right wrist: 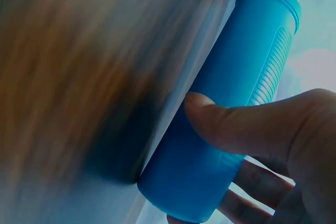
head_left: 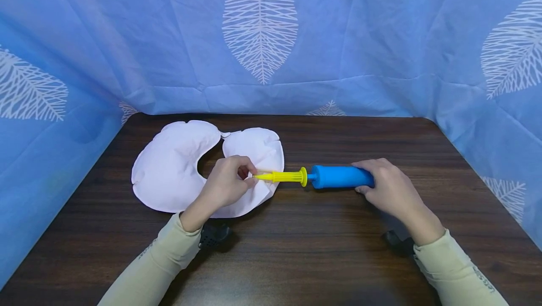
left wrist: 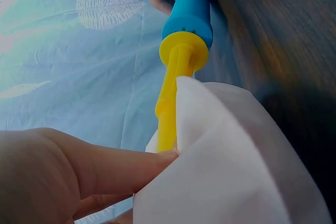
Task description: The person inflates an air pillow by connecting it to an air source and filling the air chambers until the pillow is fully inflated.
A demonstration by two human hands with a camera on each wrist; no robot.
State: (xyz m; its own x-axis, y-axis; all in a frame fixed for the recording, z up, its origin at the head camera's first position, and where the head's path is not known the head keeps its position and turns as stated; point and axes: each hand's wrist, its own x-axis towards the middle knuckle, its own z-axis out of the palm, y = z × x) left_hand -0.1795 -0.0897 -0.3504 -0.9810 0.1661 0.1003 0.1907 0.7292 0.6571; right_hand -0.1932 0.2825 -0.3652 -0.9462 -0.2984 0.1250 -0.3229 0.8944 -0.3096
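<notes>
A white inflatable neck pillow [head_left: 169, 169], puffed up and U-shaped, lies on the left part of the table. At its right lobe my left hand [head_left: 230, 179] pinches the pillow's fabric together with the tip of a yellow nozzle [head_left: 271, 177]. The valve itself is hidden behind the fingers and cloth. That nozzle belongs to a hand air pump with a blue barrel [head_left: 338, 176], which lies level across the middle. My right hand [head_left: 389, 186] grips the barrel's far right end, thumb on one side and fingers round the other, as the right wrist view shows.
Dark wood table [head_left: 296, 259] under everything. A blue curtain [head_left: 338, 37] with white leaf prints hangs behind it and on both sides. Dark wrist devices [head_left: 213, 236] sit below each wrist, near the cream sleeves [head_left: 152, 259].
</notes>
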